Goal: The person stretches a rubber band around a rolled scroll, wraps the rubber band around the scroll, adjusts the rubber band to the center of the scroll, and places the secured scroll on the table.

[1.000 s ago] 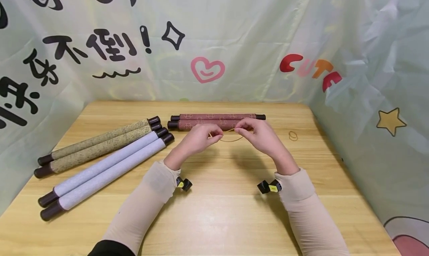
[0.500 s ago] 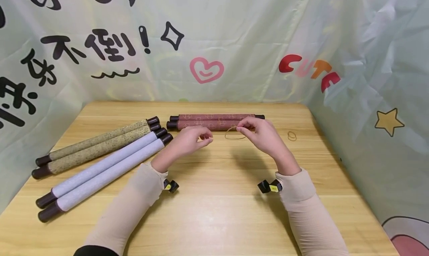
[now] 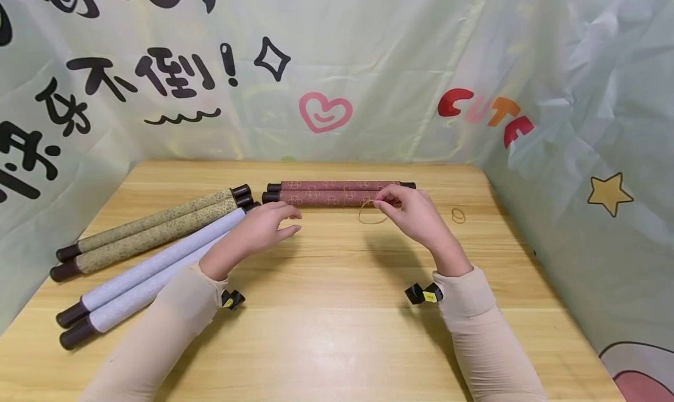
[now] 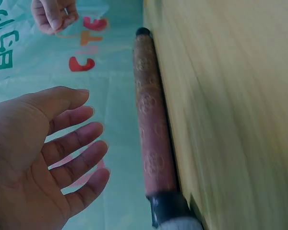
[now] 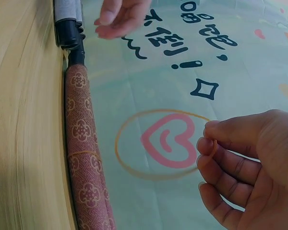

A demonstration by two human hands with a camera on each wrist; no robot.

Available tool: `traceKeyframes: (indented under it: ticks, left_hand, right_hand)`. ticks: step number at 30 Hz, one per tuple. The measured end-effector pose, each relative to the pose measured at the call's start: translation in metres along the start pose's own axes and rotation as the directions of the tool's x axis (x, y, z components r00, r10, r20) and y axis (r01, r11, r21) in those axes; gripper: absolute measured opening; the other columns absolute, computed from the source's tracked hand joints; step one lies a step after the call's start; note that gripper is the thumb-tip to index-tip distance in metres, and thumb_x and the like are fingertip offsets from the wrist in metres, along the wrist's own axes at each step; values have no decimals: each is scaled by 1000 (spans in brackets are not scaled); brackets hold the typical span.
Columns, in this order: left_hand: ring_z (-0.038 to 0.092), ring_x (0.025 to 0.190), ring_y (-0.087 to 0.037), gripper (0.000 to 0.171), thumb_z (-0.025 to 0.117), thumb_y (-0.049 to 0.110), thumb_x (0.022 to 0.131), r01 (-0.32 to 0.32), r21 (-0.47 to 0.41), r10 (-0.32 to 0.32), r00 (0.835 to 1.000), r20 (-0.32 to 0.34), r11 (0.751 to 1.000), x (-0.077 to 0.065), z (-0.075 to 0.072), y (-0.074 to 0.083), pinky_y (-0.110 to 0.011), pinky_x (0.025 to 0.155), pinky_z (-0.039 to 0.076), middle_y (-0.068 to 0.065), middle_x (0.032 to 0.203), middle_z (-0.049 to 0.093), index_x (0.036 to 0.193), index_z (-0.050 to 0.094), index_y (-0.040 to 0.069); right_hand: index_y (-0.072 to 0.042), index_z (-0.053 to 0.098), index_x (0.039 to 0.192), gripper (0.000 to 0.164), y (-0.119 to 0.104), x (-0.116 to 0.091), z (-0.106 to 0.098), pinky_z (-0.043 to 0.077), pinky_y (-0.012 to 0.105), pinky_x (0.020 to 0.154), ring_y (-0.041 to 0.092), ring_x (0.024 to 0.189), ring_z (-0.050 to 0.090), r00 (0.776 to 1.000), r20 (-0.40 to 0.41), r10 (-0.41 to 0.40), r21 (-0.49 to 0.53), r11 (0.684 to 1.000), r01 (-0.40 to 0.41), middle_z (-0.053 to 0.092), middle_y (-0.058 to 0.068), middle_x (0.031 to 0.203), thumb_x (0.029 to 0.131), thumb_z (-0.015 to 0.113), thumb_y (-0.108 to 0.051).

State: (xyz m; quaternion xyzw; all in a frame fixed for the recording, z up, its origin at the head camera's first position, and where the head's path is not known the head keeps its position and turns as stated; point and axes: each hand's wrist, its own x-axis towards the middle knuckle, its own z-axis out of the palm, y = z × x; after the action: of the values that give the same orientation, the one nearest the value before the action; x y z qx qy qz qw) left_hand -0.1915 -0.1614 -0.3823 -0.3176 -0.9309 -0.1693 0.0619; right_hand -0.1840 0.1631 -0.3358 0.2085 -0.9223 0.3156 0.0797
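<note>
Loop of thin yellow-brown band (image 5: 158, 178) pinched at one edge between thumb and fingertips of the right hand (image 3: 413, 212), held up off the pale wood-grain surface (image 3: 337, 337), near two maroon flower-patterned rolls with dark end caps (image 3: 316, 195). Similar yellow-brown band (image 5: 84, 153) round those rolls about mid-length. Left hand (image 3: 260, 226) well apart from the right: fingers loosely spread, slightly bent, nothing in them; in head view it overlaps the upper ends of two pale lavender dark-capped rolls (image 3: 163, 258). Two tan speckled dark-capped rolls (image 3: 158, 229) just beyond these. Small coiled yellow-brown band (image 3: 459, 216) lies at right.
</note>
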Motion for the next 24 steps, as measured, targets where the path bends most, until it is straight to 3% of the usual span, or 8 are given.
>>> traceKeyframes:
  ticks: [12, 18, 24]
  left_hand:
    - [59, 107, -36, 38, 71, 23, 90, 60, 121, -57, 998, -33, 991, -41, -16, -30, -54, 92, 47, -16, 118, 63, 123, 64, 5]
    - [51, 118, -45, 51, 67, 31, 93, 167, 165, -172, 985, 18, 972, -60, -23, -43, -63, 96, 42, -24, 130, 55, 134, 55, 2]
    - [45, 121, -52, 64, 65, 41, 93, 279, 205, -298, 953, 64, 938, -78, -25, -55, -66, 99, 36, -29, 135, 48, 138, 48, -1]
  right_hand:
    - [-14, 71, 102, 13, 1, 0, 0, 51, 39, 72, 19, 86, 65, 1000, -6, 1, -12, 1000, -1, 70, -1, 94, 96, 65, -24]
    - [-14, 72, 103, 14, 2, -1, 0, 49, 38, 70, 18, 81, 64, 1000, -5, 4, -29, 1000, -5, 71, -1, 95, 96, 65, -24]
    - [-15, 72, 103, 13, 2, -1, 0, 48, 38, 72, 18, 82, 63, 1000, -2, 9, -42, 999, -9, 70, -1, 96, 96, 65, -24]
